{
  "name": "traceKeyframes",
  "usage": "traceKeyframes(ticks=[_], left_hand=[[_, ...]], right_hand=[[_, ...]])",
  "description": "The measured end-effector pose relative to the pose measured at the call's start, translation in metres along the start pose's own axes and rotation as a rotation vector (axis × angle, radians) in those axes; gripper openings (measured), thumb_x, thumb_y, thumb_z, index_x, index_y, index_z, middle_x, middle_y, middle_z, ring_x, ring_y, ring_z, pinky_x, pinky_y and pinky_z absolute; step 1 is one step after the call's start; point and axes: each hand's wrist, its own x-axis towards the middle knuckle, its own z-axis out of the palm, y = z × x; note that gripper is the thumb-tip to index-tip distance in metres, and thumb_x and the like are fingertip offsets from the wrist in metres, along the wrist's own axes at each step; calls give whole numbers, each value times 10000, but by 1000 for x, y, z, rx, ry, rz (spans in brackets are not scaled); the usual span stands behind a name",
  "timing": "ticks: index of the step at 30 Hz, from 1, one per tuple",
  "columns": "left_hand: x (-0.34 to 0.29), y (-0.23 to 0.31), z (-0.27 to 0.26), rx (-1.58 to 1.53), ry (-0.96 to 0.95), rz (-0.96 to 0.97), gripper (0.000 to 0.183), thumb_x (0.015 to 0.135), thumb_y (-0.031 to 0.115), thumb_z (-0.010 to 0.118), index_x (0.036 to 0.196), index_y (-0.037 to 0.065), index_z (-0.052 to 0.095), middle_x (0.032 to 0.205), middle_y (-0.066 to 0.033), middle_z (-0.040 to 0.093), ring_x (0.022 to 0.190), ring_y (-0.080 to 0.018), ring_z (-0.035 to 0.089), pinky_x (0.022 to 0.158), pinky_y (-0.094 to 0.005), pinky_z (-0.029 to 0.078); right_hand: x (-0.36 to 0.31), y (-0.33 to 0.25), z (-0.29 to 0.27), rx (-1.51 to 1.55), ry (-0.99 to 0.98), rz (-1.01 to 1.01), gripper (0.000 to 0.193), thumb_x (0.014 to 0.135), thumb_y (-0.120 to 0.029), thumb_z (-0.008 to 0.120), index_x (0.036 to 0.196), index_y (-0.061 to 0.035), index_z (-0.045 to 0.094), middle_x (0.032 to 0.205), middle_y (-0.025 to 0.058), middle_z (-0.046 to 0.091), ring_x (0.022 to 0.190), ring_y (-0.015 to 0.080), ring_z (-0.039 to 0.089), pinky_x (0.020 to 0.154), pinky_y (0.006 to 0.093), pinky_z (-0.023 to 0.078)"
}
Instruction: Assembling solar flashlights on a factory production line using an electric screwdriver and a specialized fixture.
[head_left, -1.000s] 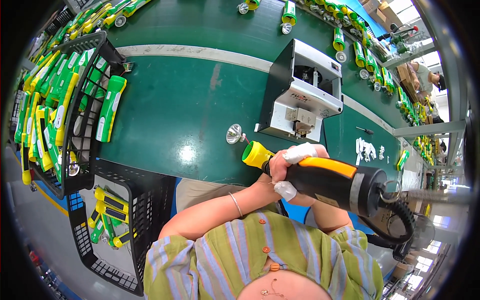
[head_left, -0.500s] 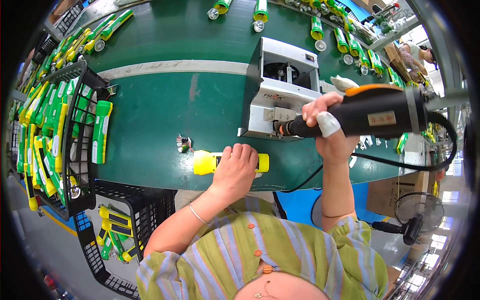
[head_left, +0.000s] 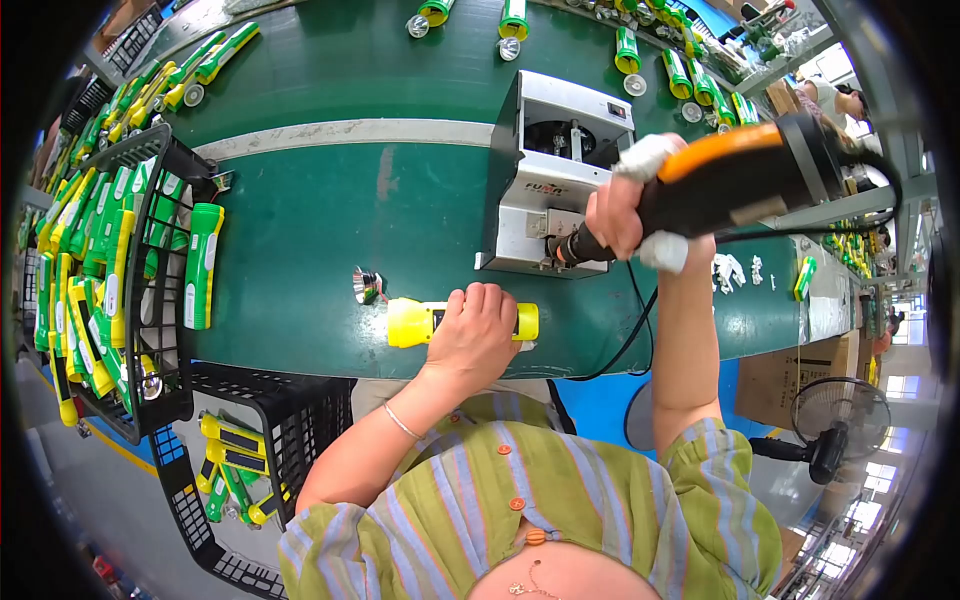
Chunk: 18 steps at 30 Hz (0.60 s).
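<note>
My left hand (head_left: 472,330) is wrapped over a yellow flashlight body (head_left: 408,323) that lies on its side on the green bench, holding it near the front edge. Just left of its head sits a loose silver reflector (head_left: 368,285) with a bit of wire. My right hand (head_left: 625,215), with white wrapping on some fingers, grips a black and orange electric screwdriver (head_left: 725,175). The tool's tip meets the front of a grey metal screw feeder (head_left: 550,195), whose exact contact point is partly hidden.
A black crate (head_left: 165,290) full of green and yellow flashlights stands at left, with one flashlight (head_left: 204,265) beside it. A lower crate (head_left: 300,420) hangs near my lap. White small parts (head_left: 728,270) lie right. Across the far belt (head_left: 370,75) are more flashlights. The tool's cable (head_left: 640,330) crosses the bench edge.
My right hand has tilted the electric screwdriver, its back end rising, while the tip stays at the screw feeder. The left hand and yellow flashlight body have hardly moved.
</note>
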Motion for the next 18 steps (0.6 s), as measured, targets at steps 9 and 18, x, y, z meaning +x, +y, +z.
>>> traceKeyframes(ticks=[9, 18], left_hand=[[-1, 0, 1, 26, -42, -9, 440, 608, 305, 673, 893, 3, 526, 815, -86, 480, 794, -228, 469, 717, -323, 371], [2, -1, 1, 13, -56, 2, 435, 627, 320, 657, 891, 1, 524, 808, -87, 477, 786, -227, 468, 711, -322, 371]], right_hand=[[-38, 14, 21, 74, 209, 177, 240, 646, -171, 678, 711, -55, 478, 611, 44, 508, 562, 157, 475, 560, 276, 383], [-53, 29, 24, 45, 218, 195, 209, 652, -131, 655, 743, -38, 491, 644, 53, 517, 589, 153, 485, 608, 293, 404]])
